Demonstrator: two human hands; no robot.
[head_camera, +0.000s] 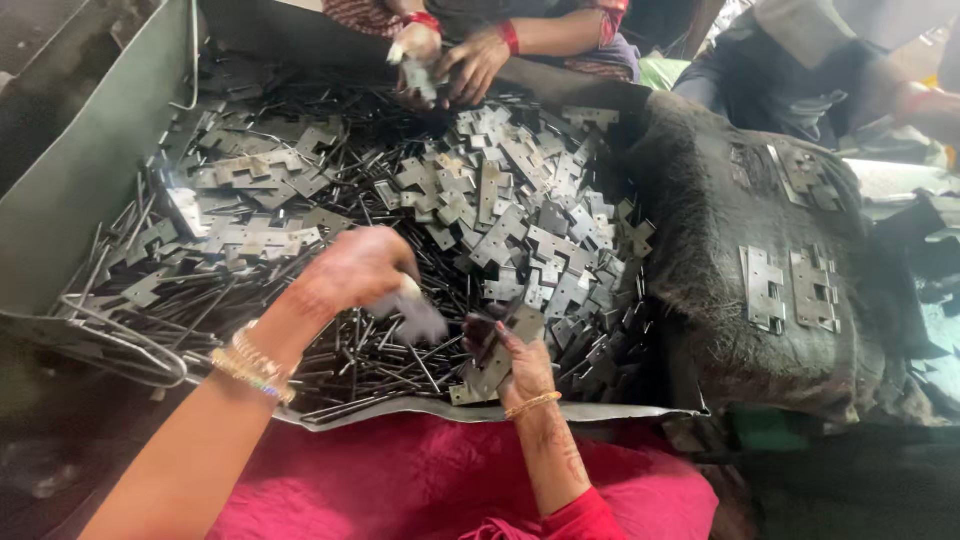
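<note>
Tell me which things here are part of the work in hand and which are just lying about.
In use: left hand on a blurred metal piece; right hand on a hinge plate; pile of plates and pins.
Lying about: finished hinges on dark cloth; another person's hands.

Grey metal tray (90, 190), heaped hinge plates (500, 215), thin pins (330, 350)
</note>
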